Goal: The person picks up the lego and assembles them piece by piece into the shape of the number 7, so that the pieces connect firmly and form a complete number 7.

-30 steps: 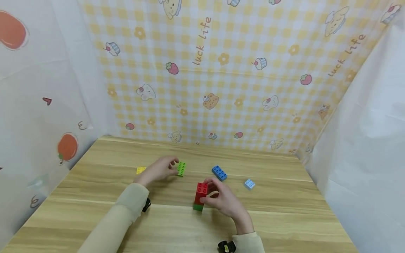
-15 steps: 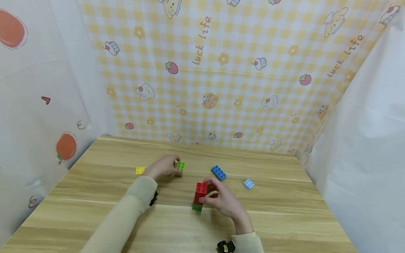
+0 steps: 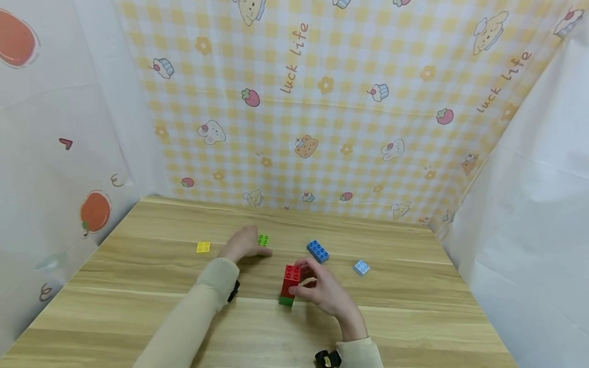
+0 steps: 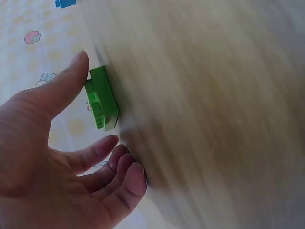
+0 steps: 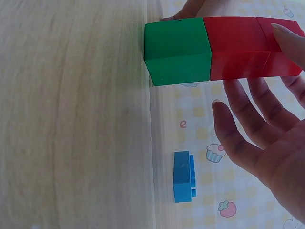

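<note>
A light green toy brick (image 3: 263, 239) lies on the table, partly hidden by my left hand (image 3: 245, 244) in the head view. In the left wrist view, the thumb and index finger stand at either end of the brick (image 4: 106, 95), with a gap at the index side. The other fingers bend loosely towards the tabletop. My right hand (image 3: 329, 292) holds an upright brick stack (image 3: 291, 281), its thumb on the near side and fingertips behind. In the right wrist view the stack shows a dark green brick (image 5: 181, 52) at the bottom and red bricks (image 5: 238, 47) on top.
On the wooden table (image 3: 377, 327), a yellow brick (image 3: 203, 247) lies left of my left hand. A blue brick (image 3: 318, 251) lies behind my right hand, and a light blue one (image 3: 361, 268) to its right. A checked cloth (image 3: 322, 117) hangs at the back.
My left hand has moved right and around the light green brick, covering more of it and uncovering the yellow brick. My right hand and the stack stay put.
</note>
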Demonstrator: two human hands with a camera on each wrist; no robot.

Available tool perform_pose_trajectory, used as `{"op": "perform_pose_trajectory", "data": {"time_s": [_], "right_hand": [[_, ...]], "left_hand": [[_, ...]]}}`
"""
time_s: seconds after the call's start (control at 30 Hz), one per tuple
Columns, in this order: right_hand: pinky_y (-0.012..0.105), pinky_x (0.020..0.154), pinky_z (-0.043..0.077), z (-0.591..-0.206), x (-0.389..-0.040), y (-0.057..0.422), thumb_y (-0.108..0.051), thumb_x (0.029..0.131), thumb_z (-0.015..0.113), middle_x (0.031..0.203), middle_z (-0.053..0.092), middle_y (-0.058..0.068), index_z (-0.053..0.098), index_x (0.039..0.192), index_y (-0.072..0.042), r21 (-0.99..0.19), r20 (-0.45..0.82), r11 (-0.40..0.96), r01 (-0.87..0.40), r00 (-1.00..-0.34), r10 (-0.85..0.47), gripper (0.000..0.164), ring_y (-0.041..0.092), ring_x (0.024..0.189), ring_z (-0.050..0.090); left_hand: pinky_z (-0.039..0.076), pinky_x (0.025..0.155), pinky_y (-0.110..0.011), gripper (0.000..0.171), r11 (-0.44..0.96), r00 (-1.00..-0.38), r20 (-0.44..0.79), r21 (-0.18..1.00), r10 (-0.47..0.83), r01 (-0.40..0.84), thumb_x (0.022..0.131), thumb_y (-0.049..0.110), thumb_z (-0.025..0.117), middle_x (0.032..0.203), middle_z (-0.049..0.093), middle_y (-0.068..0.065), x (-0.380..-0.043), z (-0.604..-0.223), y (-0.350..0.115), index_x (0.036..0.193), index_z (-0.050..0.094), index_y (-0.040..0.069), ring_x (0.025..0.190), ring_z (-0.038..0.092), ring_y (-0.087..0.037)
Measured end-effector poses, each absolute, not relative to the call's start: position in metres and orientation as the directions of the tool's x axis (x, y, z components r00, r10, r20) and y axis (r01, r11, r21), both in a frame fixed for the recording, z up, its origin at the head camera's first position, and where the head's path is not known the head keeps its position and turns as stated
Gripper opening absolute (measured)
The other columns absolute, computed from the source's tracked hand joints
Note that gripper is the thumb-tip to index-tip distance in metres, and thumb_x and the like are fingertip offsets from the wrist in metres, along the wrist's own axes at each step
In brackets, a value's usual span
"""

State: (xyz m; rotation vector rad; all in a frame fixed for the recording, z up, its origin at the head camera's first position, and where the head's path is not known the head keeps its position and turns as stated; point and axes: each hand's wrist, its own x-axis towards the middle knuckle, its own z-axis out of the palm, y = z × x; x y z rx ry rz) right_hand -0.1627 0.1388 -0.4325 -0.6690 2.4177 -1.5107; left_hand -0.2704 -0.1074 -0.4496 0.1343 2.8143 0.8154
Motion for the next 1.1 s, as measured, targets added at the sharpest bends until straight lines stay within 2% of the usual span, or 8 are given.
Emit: {"op": "perform_pose_trajectory", "data": {"time_s": [0.07,0.23,0.33,0.57,0.9,1.1], "right_hand": [[0.037,0.083,0.051,-0.432,-0.162,0.138,-0.015,0.087,0.076,0.111,0.062,0.004,0.055,0.121,-0.015,-0.892,0.053,0.372,-0.257,-0.877,-0.478,0.040,0.021,0.100,0.058],[0.042,0.083,0.051,-0.419,-0.155,0.134,-0.007,0.087,0.074,0.111,0.061,0.007,0.055,0.120,-0.010,-0.899,0.049,0.361,-0.247,-0.877,-0.477,0.039,0.024,0.100,0.058],[0.044,0.083,0.051,-0.407,-0.149,0.132,-0.004,0.086,0.073,0.110,0.061,0.009,0.056,0.119,-0.006,-0.903,0.047,0.353,-0.243,-0.874,-0.483,0.037,0.026,0.100,0.058],[0.044,0.084,0.051,-0.395,-0.143,0.130,-0.003,0.087,0.073,0.109,0.061,0.010,0.056,0.118,-0.005,-0.901,0.046,0.358,-0.245,-0.875,-0.482,0.036,0.027,0.100,0.059],[0.043,0.084,0.051,-0.397,-0.144,0.130,-0.003,0.087,0.073,0.110,0.061,0.011,0.055,0.119,-0.005,-0.902,0.048,0.356,-0.244,-0.876,-0.479,0.037,0.028,0.100,0.059],[0.044,0.084,0.051,-0.398,-0.145,0.130,-0.003,0.087,0.073,0.110,0.061,0.010,0.055,0.119,-0.005,-0.903,0.042,0.358,-0.239,-0.877,-0.479,0.037,0.028,0.100,0.059]], "left_hand": [[0.048,0.074,-0.041,0.057,0.846,-0.975,-0.164,0.531,0.149,0.040,0.078,0.038,0.082,0.090,0.055,-0.010,-0.271,-0.451,-0.107,0.109,0.055,-0.001,0.081,0.053,-0.025],[0.046,0.072,-0.039,0.033,0.830,-0.978,-0.141,0.555,0.152,0.049,0.082,0.024,0.078,0.089,0.057,-0.008,-0.271,-0.454,-0.109,0.097,0.057,0.004,0.080,0.053,-0.024],[0.045,0.071,-0.038,0.027,0.818,-0.981,-0.118,0.572,0.154,0.060,0.083,0.021,0.076,0.088,0.057,-0.007,-0.270,-0.455,-0.111,0.094,0.058,0.005,0.079,0.052,-0.023],[0.046,0.072,-0.036,0.029,0.775,-0.986,-0.087,0.629,0.145,0.058,0.082,0.022,0.078,0.092,0.061,-0.008,-0.270,-0.457,-0.117,0.098,0.063,0.002,0.080,0.054,-0.022],[0.050,0.062,-0.030,0.027,0.649,-0.983,-0.070,0.758,0.167,0.057,0.083,0.020,0.078,0.091,0.062,-0.006,-0.263,-0.456,-0.117,0.102,0.064,0.006,0.070,0.059,-0.019],[0.053,0.069,-0.033,0.038,0.624,-0.977,0.017,0.767,0.213,0.150,0.084,0.019,0.078,0.100,0.065,-0.007,-0.258,-0.455,-0.117,0.116,0.065,0.005,0.080,0.060,-0.019]]}}
